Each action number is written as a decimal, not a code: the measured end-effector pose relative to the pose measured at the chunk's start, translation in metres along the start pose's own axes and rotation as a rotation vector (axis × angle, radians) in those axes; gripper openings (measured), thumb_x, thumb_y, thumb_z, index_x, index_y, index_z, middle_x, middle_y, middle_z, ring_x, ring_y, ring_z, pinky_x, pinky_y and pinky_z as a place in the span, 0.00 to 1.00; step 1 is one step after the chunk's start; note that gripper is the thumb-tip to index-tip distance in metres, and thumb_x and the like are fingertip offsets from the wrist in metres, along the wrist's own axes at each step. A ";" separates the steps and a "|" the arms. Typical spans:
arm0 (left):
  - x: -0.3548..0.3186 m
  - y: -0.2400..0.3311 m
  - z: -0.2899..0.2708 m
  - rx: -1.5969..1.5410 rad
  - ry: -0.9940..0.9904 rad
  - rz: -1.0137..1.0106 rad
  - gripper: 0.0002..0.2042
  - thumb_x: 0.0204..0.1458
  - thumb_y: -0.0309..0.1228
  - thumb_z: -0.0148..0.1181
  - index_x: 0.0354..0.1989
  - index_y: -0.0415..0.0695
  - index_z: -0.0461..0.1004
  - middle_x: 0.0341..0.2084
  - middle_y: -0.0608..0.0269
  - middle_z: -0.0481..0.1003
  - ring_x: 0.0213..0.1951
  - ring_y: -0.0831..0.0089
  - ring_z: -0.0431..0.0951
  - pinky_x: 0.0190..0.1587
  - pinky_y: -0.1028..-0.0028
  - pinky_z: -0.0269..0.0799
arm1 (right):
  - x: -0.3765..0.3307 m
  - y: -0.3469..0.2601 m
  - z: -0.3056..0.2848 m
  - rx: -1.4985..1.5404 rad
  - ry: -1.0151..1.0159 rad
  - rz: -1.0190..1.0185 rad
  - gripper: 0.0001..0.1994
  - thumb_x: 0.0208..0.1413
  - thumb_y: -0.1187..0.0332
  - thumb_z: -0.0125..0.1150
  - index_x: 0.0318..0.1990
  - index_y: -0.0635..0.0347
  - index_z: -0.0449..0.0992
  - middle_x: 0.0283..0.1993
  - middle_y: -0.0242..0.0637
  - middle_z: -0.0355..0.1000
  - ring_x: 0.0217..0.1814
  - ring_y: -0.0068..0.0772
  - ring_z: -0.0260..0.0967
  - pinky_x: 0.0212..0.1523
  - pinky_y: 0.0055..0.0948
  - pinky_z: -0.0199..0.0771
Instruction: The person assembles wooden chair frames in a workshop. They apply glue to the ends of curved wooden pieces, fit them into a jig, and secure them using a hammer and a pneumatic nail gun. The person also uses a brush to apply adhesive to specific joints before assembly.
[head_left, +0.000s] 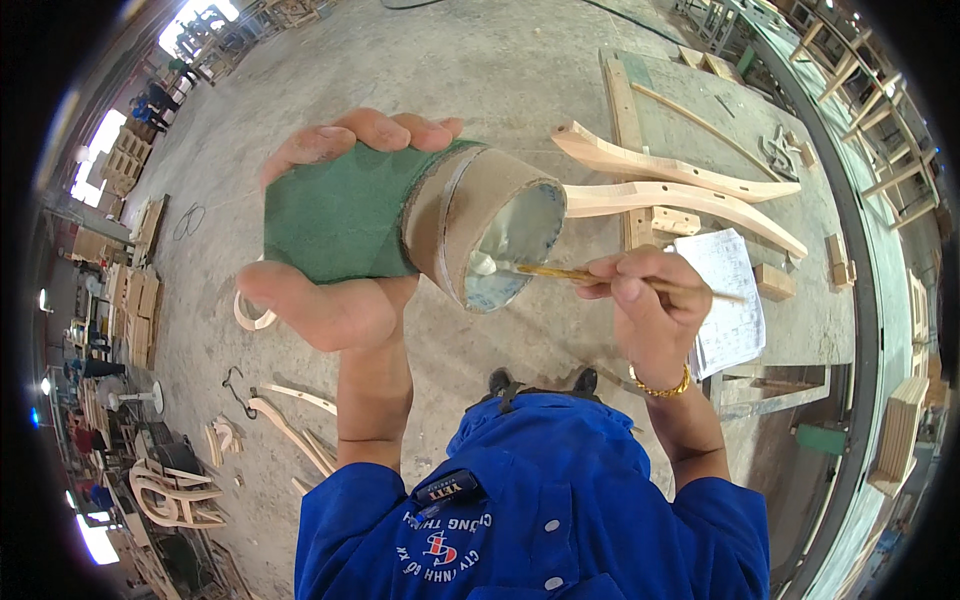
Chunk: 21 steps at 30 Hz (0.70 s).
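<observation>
My left hand (pixel 340 308) is wrapped around a cup (pixel 478 215) with a green body and a brown cardboard-like rim. The cup is tilted so that its mouth faces right. Inside lie whitish smears and a pool of pale, glue-like paste (pixel 510 235). Between the thumb and fingers of my right hand (pixel 655 305) is a slim wooden-handled brush (pixel 560 271). Its white-coated tip reaches into the cup's mouth. A gold bracelet (pixel 662 384) circles my right wrist.
To the right, a worktable (pixel 815 320) carries curved wooden legs (pixel 690 200), written paper sheets (pixel 728 300) and a wood block (pixel 775 282). More curved wooden parts (pixel 290 430) lie on the concrete floor at lower left. Wooden frames (pixel 175 495) stand farther left. People work in the distance.
</observation>
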<state>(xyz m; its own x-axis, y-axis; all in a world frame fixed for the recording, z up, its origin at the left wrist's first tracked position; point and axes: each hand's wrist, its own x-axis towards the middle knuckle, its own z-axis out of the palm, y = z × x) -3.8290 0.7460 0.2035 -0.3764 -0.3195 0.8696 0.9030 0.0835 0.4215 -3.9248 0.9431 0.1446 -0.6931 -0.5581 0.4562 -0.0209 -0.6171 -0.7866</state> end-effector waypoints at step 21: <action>-0.110 -0.084 -0.002 -0.214 0.566 -0.617 0.28 0.56 0.58 0.38 0.43 0.42 0.66 0.36 0.54 0.69 0.42 0.55 0.71 0.53 0.50 0.64 | -0.056 0.060 -0.047 0.488 0.570 0.486 0.01 0.55 0.76 0.56 0.34 0.60 0.71 0.36 0.40 0.74 0.42 0.37 0.75 0.41 0.28 0.80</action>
<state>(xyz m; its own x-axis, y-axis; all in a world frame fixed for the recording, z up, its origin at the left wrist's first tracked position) -3.8632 0.7718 0.0722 -0.7041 -0.6757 0.2184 0.6120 -0.4213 0.6693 -3.9216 0.9636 0.0526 -0.8011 -0.5390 -0.2601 0.5873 -0.6243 -0.5152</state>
